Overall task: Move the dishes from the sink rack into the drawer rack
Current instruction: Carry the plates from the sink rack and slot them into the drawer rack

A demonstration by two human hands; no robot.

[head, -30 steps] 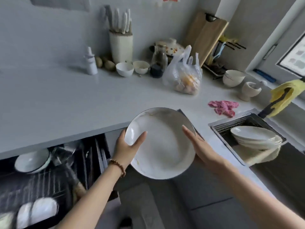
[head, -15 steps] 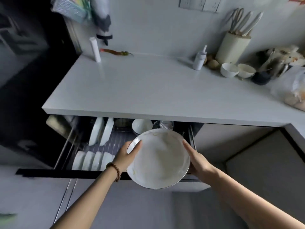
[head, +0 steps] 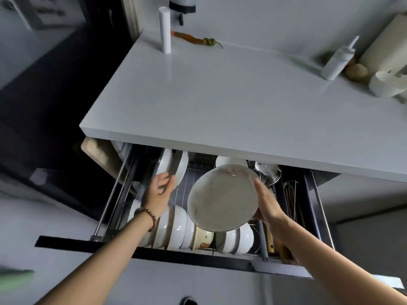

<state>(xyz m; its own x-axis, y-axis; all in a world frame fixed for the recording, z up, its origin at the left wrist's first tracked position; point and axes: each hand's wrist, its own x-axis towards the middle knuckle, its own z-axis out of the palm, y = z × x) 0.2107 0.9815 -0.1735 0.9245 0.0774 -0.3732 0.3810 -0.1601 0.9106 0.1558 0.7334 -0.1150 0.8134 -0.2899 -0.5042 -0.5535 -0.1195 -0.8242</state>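
Observation:
My right hand holds a large white plate by its right rim, tilted over the middle of the open drawer rack. My left hand has let go of the plate and touches the edge of two white plates standing upright at the back left of the rack, fingers apart. A row of white bowls stands on edge along the rack's front. The sink rack is out of view.
The white countertop overhangs the drawer's back. On it stand a white bottle, a white cylinder and a chili pepper. A wire strainer and utensils fill the drawer's right side. The drawer front is dark.
The view turned left from the sink to the drawer. The plate came down over the rack. My left hand left the plate and reached to the upright plates; only my right hand holds it.

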